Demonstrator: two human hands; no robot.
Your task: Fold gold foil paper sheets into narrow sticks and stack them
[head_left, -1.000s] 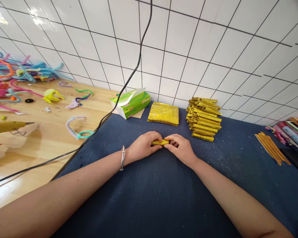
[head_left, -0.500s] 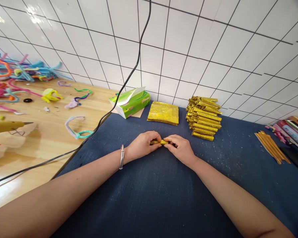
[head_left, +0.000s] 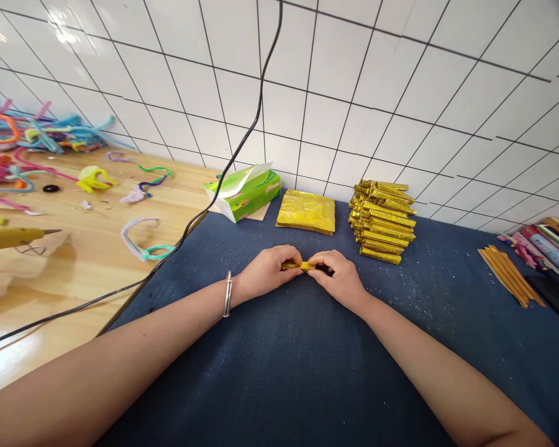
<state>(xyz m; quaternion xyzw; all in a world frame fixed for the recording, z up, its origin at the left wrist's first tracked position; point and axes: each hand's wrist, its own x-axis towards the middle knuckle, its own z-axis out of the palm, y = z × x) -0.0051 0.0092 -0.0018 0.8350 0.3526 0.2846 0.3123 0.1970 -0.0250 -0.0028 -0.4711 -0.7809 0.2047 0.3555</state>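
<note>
A small folded strip of gold foil paper (head_left: 299, 266) lies between both hands on the dark blue cloth (head_left: 298, 366). My left hand (head_left: 268, 273), a silver bangle on its wrist, pinches the strip's left end with curled fingers. My right hand (head_left: 339, 278) pinches the right end, and its fingers cover most of that side. Beyond the hands sits a flat stack of gold foil sheets (head_left: 307, 212). To its right rises a pile of folded gold strips (head_left: 383, 221).
A green tissue box (head_left: 243, 192) stands at the cloth's far left corner. A black cable (head_left: 205, 211) crosses the wooden table (head_left: 74, 248), which holds coloured pipe cleaners (head_left: 32, 136) and a yellow glue gun (head_left: 9, 239). Thin gold sticks (head_left: 510, 276) and paper rolls (head_left: 549, 248) lie at right.
Both hands stay on the gold strip in nearly the same spot; the fingers have shifted slightly along it.
</note>
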